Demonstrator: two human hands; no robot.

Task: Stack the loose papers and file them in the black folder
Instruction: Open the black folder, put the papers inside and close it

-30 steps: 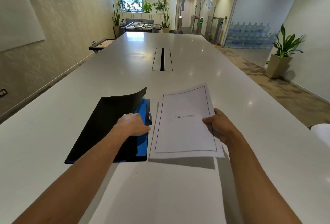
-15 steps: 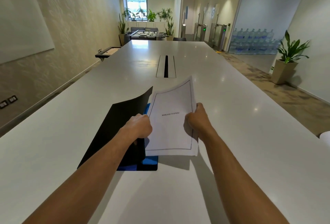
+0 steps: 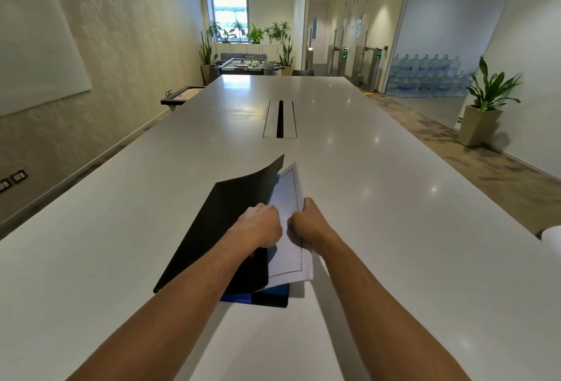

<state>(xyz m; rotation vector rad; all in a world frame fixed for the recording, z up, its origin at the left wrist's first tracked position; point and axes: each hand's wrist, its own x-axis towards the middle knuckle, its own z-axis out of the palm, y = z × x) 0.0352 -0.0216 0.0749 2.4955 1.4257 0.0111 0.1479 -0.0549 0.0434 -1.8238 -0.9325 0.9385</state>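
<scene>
A black folder with a blue inner side lies on the long white table in front of me. Its front cover is lifted and curves up toward its far corner. My left hand holds that cover up at its right edge. A stack of white papers with a thin black border sits partly under the raised cover, over the folder's blue inside. My right hand grips the stack at its right edge, close beside my left hand. The stack's left part is hidden by the cover.
A cable slot runs along the table's middle, beyond the folder. A white rounded object shows at the table's right edge. A potted plant stands on the floor at the right, a whiteboard on the left wall.
My right hand has carried the papers left, from beside the folder to under its raised cover. The left hand keeps the cover lifted, and the two hands have come together. The camera has tilted up.
</scene>
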